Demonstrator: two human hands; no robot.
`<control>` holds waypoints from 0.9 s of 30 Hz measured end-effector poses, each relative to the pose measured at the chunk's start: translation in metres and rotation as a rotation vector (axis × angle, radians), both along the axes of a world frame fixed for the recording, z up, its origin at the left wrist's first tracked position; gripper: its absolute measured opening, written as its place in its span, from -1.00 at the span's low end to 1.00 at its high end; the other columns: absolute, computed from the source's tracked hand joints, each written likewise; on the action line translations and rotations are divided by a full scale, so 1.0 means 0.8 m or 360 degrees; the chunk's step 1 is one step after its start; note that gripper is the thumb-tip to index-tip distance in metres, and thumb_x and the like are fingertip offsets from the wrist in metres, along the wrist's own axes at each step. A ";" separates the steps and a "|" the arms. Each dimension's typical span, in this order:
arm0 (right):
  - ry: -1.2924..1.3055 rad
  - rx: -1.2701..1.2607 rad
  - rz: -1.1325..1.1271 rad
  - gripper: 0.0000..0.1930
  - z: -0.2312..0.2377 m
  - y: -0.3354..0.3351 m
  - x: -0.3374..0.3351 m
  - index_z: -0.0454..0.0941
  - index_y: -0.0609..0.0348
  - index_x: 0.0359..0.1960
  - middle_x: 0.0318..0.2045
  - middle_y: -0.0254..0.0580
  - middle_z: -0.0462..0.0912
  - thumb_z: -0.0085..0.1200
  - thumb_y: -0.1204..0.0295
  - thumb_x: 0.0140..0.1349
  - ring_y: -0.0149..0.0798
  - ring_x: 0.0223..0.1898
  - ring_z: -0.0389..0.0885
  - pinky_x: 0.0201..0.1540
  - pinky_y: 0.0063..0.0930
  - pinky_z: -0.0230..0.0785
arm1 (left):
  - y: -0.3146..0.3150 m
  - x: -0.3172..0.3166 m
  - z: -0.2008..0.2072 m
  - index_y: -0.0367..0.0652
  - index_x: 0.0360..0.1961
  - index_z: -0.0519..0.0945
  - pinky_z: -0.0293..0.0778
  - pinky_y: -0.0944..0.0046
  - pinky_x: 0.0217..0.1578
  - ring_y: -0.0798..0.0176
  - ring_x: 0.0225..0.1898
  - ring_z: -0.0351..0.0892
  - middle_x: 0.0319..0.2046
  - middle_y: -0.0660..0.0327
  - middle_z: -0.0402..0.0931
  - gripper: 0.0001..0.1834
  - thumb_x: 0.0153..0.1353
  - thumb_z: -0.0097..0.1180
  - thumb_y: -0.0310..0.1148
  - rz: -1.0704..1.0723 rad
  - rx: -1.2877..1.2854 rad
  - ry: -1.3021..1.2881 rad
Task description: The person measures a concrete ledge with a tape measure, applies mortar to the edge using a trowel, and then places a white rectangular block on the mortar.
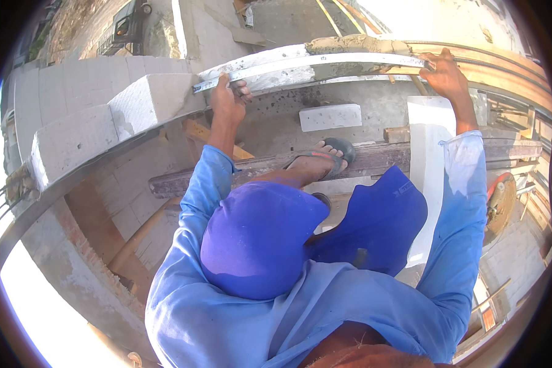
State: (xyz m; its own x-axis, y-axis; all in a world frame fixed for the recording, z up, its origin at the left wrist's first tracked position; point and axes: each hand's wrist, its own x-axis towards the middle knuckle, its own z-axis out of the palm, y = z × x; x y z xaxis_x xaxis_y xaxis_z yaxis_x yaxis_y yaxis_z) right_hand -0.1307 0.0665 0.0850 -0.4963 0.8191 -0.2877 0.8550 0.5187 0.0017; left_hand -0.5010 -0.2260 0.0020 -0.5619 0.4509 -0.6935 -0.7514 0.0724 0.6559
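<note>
Head view: both blue sleeves (462, 202) reach forward, spread wide.
Left hand (229, 101): closed around the left end of the pale straightedge (337, 59).
Right hand (446, 76): gripping its right end.
Pale straightedge: held lengthwise along the mortar-smeared wall (365, 43).
</note>
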 end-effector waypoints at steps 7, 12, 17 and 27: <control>0.0064 0.0157 -0.0072 -0.55 0.002 -0.020 -0.026 0.56 -0.21 0.02 0.30 0.03 0.16 0.10 0.16 0.01 0.03 0.00 0.52 0.03 -0.19 0.39 | -0.010 -0.006 -0.003 -0.06 -0.21 0.35 0.31 0.22 -0.43 0.28 -0.51 0.32 -0.49 0.27 0.37 -0.72 0.35 -0.21 -0.08 -0.0066 -0.0116 0.0030; 0.0874 0.1045 0.0754 -0.89 -0.022 -0.025 0.010 0.53 0.05 -0.76 -0.70 -0.30 0.51 0.12 0.35 -0.42 -0.12 -0.49 0.57 -0.36 -0.04 0.40 | -0.013 -0.009 -0.004 -0.04 -0.19 0.33 0.28 0.22 -0.43 0.28 -0.50 0.30 -0.45 0.26 0.35 -0.73 0.34 -0.18 -0.07 -0.0136 -0.0001 0.0028; 0.0749 0.1154 0.0690 -0.89 -0.027 -0.035 -0.006 0.56 0.03 -0.74 -0.65 -0.33 0.54 0.10 0.32 -0.33 -0.13 -0.30 0.57 -0.39 -0.19 0.41 | -0.016 -0.013 -0.007 -0.02 -0.23 0.34 0.28 0.23 -0.45 0.28 -0.52 0.30 -0.49 0.27 0.36 -0.72 0.34 -0.18 -0.05 -0.0131 -0.0017 0.0010; 0.0858 0.0861 0.0189 -0.84 -0.017 -0.049 -0.012 0.66 0.03 -0.53 -0.33 -0.06 0.63 0.09 0.33 -0.17 -0.23 -0.31 0.59 -0.42 -0.29 0.44 | -0.016 -0.010 -0.004 0.00 -0.25 0.36 0.28 0.25 -0.47 0.30 -0.54 0.31 -0.51 0.31 0.39 -0.68 0.35 -0.21 0.01 -0.0169 -0.0037 0.0067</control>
State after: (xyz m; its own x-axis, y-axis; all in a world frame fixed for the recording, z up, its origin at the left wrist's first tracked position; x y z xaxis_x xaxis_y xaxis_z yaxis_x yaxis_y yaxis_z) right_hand -0.1399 0.0273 0.0711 -0.5477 0.7092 0.4439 0.7481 0.6527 -0.1199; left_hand -0.5089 -0.2388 -0.0014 -0.5407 0.4934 -0.6813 -0.7106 0.1656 0.6838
